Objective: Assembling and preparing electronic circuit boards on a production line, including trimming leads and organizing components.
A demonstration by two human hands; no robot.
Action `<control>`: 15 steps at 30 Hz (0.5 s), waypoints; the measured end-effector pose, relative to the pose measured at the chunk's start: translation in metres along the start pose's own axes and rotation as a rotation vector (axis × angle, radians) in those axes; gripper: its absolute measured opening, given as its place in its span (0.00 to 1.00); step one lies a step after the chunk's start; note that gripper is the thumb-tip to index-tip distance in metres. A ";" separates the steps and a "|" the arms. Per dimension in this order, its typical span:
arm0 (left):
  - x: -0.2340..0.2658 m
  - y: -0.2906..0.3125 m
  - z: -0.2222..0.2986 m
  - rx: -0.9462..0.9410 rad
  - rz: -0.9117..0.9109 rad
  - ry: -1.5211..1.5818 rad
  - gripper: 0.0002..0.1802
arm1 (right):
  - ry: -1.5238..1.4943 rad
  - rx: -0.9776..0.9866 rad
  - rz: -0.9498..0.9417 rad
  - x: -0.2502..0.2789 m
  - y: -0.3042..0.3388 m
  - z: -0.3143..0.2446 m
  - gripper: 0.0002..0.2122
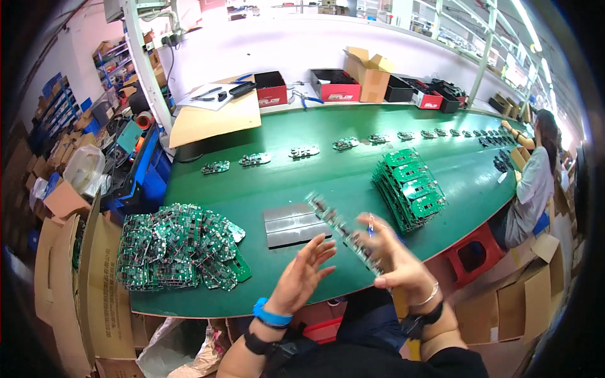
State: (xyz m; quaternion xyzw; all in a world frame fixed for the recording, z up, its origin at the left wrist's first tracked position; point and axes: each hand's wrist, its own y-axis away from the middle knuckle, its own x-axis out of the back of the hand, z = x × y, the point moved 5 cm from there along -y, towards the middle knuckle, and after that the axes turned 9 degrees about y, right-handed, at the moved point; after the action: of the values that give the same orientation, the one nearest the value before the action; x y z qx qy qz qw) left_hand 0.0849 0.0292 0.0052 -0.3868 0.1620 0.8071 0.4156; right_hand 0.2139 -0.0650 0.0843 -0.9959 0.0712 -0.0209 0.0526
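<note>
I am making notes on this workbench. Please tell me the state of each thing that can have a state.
left hand: open, fingers spread, holding nothing
right hand: gripping the circuit board strip
circuit board strip: held tilted above the table edge
cardboard box: flaps open
red stool: unoccupied

Green belt (353, 183), green boards (179, 246), red boxes (337, 91).

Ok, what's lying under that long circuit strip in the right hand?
Below the circuit strip, held by the right hand, lie grey metal plates on the green belt. The plates' right end is covered by the strip and left hand.
</note>
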 end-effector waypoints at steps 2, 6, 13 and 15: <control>0.002 -0.011 -0.014 0.096 -0.049 0.276 0.34 | -0.536 -0.094 -0.146 -0.036 -0.002 0.034 0.48; 0.013 -0.021 -0.016 0.143 0.021 0.268 0.32 | -1.112 -0.226 -0.060 -0.039 0.001 0.094 0.32; 0.029 -0.048 0.030 -0.027 0.188 0.094 0.18 | 1.341 0.078 0.513 0.050 0.012 0.050 0.28; 0.036 -0.061 0.024 0.008 0.186 -0.038 0.18 | 1.389 -0.111 0.472 0.059 0.024 0.075 0.35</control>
State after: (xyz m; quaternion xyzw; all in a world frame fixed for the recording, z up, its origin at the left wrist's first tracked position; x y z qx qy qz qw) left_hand 0.1088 0.1000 -0.0027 -0.3532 0.1924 0.8487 0.3435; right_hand 0.2722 -0.0895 0.0095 -0.7124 0.3016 -0.6316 -0.0519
